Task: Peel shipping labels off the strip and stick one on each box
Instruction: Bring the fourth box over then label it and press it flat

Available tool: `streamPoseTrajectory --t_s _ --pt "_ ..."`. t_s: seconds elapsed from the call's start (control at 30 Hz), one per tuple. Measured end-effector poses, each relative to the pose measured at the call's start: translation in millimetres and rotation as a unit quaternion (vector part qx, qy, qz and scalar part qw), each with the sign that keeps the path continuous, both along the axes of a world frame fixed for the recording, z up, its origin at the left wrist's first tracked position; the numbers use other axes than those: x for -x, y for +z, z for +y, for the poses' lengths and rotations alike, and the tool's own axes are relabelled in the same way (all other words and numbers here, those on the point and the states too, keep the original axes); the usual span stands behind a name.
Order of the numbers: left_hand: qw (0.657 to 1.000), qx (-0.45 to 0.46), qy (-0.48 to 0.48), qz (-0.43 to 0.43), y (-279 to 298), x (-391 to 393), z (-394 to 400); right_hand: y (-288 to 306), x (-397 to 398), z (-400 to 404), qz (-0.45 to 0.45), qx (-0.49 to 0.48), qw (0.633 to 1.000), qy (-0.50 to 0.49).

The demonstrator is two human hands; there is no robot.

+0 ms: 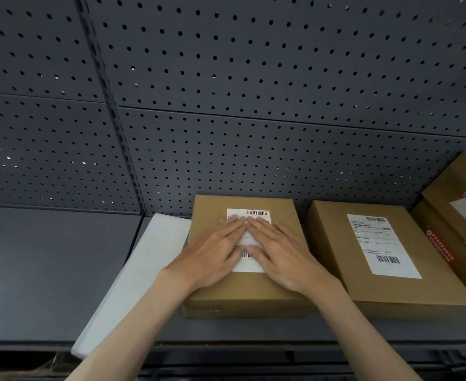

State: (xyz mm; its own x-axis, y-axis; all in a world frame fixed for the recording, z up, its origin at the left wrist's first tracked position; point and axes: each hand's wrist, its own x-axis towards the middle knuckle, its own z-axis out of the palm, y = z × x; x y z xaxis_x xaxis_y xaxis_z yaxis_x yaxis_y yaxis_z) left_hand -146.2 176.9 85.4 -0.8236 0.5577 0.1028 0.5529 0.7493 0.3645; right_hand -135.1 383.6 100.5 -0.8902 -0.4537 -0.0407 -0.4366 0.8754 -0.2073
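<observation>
A flat brown cardboard box [243,295] lies on the grey shelf in the middle. A white shipping label [249,266] with barcodes is on its top. My left hand [212,251] and my right hand [280,253] lie flat on that label, fingers stretched out and fingertips nearly meeting over its upper half. Neither hand holds anything. To the right sits a second brown box [333,243] with a white label [383,244] fully stuck on its lid. A long white backing strip [141,273] lies to the left, partly under the middle box.
A grey shelf surface [47,273] stretches to the left. A dark pegboard wall [226,105] rises right behind the boxes. At the far right stands a brown package [457,193] with torn paper and a red printed band. The shelf's front edge [226,345] runs across below.
</observation>
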Motion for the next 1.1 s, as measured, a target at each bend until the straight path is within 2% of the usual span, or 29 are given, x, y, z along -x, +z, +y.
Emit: streamPoseTrajectory --t_s 0.23,0.47,0.7,0.83,0.97,1.1 --pt "0.999 0.018 0.048 -0.002 3 -9 -25 -4 -3 29 0.013 -0.021 0.998 -0.063" --pt "1.000 0.009 -0.005 0.011 3 -38 -4 -3 -30 9 -0.010 0.034 0.999 0.012" --pt "0.999 -0.002 0.031 0.015 1 -45 -27 -4 -35 32 -0.012 0.044 0.998 -0.042" --pt "0.999 -0.006 0.028 0.038 4 -54 -19 -3 -48 22 0.021 0.051 0.998 -0.014" --pt "0.999 -0.006 -0.016 0.041 -2 -70 -17 -16 -68 13 0.029 0.042 0.997 0.048" --pt "0.998 -0.009 -0.006 0.069 -9 -74 -36 -21 -73 32 0.060 0.051 0.997 0.018"
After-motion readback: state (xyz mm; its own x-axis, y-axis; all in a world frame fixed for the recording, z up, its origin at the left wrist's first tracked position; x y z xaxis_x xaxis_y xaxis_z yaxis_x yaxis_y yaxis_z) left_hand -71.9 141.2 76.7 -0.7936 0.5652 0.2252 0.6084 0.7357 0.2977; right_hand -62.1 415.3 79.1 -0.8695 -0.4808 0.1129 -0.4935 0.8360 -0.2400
